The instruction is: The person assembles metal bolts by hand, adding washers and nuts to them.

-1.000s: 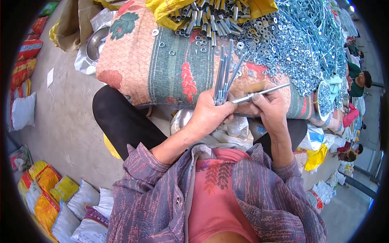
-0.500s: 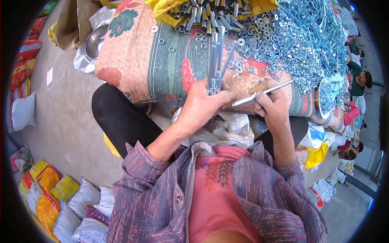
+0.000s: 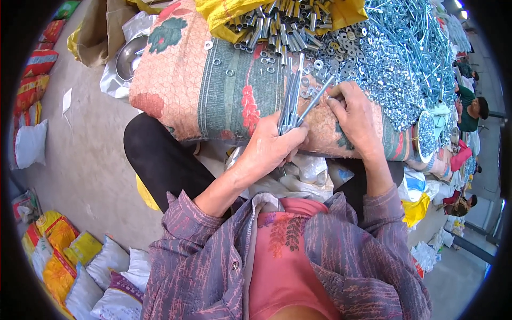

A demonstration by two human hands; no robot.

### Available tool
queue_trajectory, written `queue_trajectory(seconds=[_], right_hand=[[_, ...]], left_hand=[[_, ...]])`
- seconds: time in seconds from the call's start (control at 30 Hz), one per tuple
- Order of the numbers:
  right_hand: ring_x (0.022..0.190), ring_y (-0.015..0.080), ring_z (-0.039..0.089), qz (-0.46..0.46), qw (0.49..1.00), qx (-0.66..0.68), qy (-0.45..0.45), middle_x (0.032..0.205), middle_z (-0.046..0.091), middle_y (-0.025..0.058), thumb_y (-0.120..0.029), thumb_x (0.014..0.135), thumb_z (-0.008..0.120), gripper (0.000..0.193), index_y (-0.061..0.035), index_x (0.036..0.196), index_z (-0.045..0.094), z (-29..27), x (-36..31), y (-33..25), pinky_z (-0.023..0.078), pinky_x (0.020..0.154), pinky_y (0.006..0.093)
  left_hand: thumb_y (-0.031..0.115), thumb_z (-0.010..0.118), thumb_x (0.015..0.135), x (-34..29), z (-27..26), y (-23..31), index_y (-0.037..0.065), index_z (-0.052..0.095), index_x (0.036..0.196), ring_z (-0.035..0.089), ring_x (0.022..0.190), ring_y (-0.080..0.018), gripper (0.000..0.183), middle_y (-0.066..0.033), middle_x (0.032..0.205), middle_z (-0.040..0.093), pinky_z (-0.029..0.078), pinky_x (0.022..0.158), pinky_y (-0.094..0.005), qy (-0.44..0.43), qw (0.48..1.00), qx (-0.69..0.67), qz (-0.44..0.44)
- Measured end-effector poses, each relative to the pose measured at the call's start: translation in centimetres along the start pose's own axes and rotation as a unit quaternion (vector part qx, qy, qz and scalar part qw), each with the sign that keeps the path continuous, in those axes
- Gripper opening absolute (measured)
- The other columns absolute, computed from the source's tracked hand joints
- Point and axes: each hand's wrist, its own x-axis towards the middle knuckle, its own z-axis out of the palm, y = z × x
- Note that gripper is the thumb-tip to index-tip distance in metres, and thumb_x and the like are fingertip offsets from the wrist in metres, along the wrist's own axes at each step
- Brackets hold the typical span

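Note:
In my left hand [image 3: 273, 137] is a bundle of long, thin metal bolts [image 3: 290, 98], gripped at their lower ends and pointing up. A single bolt [image 3: 318, 100] leans away to the right, its tip close to my right fingers. My right hand [image 3: 356, 114] is bent over the edge of the washer heap, thumb and forefinger drawn together; what they pinch, if anything, is hidden. Loose washers [image 3: 349, 47] and small nuts [image 3: 384, 77] are spread beyond it on the patterned cushion [image 3: 160, 80]. Several short metal tubes [image 3: 277, 29] lie on yellow sheeting [image 3: 221, 18] at the far side.
Long bolts [image 3: 410, 32] pile up at the far right. A white tub [image 3: 426, 136] of small parts stands at the cushion's right end. At the far left are a metal bowl [image 3: 128, 58] and a brown bag [image 3: 101, 32]. Filled sacks [image 3: 106, 261] line the floor at left.
The metal tube held in my right hand is gone from it. That hand has moved up to the washers. The bolts in my left hand now fan out more, one leaning right.

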Motion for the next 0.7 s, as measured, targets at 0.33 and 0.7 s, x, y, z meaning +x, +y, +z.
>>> queue_trajectory(seconds=[0.33, 0.7], right_hand=[[0.074, 0.0336, 0.057, -0.061, 0.995, -0.081, 0.016, 0.081, 0.053, 0.0143, -0.010, 0.079, 0.058, 0.010, -0.0045, 0.088, 0.055, 1.5, 1.9, 0.0, 0.046, 0.064, 0.0409], [0.074, 0.0356, 0.056, -0.072, 0.995, -0.067, 0.013, 0.082, 0.055, 0.0163, -0.006, 0.079, 0.056, 0.007, -0.0035, 0.086, 0.055, 1.1, 1.8, 0.0, 0.046, 0.063, 0.0401]], left_hand=[[0.018, 0.052, 0.085, -0.1, 0.6, 0.8, 0.001, 0.053, 0.090, 0.045, 0.046, -0.0056, 0.018, -0.0058, 0.069, 0.058, 0.031, 0.038, -0.0197, 0.050, 0.997, -0.044, 0.042], [0.018, 0.054, 0.083, 0.2, 0.5, -0.4, 0.005, 0.052, 0.078, 0.044, 0.043, -0.0058, 0.015, -0.0035, 0.066, 0.054, 0.027, 0.035, -0.0197, 0.026, 0.997, -0.079, 0.002]])
